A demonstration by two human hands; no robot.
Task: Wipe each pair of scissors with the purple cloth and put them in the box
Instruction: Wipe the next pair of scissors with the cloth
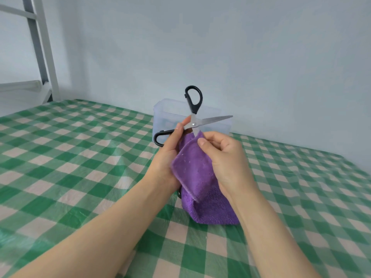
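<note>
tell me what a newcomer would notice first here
The black-handled scissors stand out, splayed wide open at mid-frame, held near the pivot by the left hand. Just below, the right hand pinches the bright purple cloth around the lower blade. Behind them a clear box sits on the green checked tablecloth.

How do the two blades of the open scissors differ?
The upper blade points right and is bare; the lower blade points down into the purple cloth, which hides its tip. The right hand pinches the cloth at the lower blade, not the upper blade. Both are grey metal, joined at one screw.
</note>
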